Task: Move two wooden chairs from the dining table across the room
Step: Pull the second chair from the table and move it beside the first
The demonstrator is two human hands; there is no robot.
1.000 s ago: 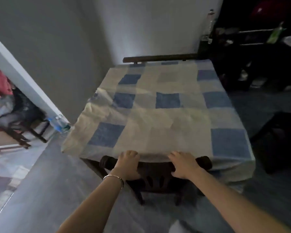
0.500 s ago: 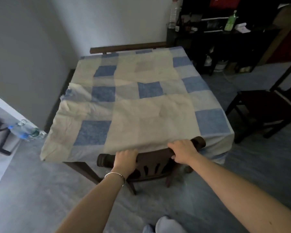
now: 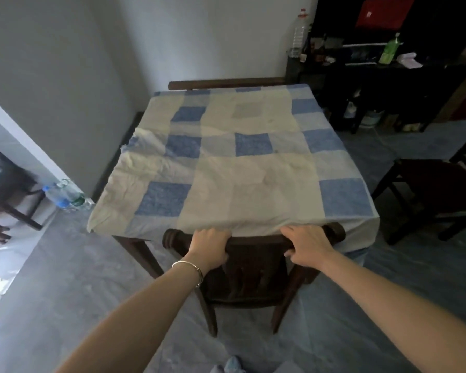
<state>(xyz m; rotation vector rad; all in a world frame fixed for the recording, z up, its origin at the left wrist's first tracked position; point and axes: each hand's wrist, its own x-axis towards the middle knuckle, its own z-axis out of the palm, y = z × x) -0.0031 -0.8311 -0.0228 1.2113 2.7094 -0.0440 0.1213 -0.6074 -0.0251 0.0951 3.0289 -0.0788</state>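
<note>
A dark wooden chair (image 3: 253, 270) stands at the near edge of the dining table (image 3: 135, 249), which is covered by a blue and cream checked cloth. My left hand (image 3: 209, 247) grips the left part of the chair's top rail, a bracelet on its wrist. My right hand (image 3: 306, 246) grips the right part of the same rail. The chair's back and its two rear legs show below my hands. A second dark wooden chair (image 3: 431, 189) stands out from the table on the right. The top rail of a third chair (image 3: 226, 84) shows behind the far edge.
A grey wall runs along the table's left side, with plastic bottles (image 3: 65, 195) on the floor at its corner. A dark shelf unit (image 3: 374, 63) with bottles and clutter fills the back right. Grey floor lies around me, and a doorway opens at the far left.
The chair has come back from under the cloth toward me, so more of its backrest and legs shows. My view has shifted and the right-hand chair has come into sight.
</note>
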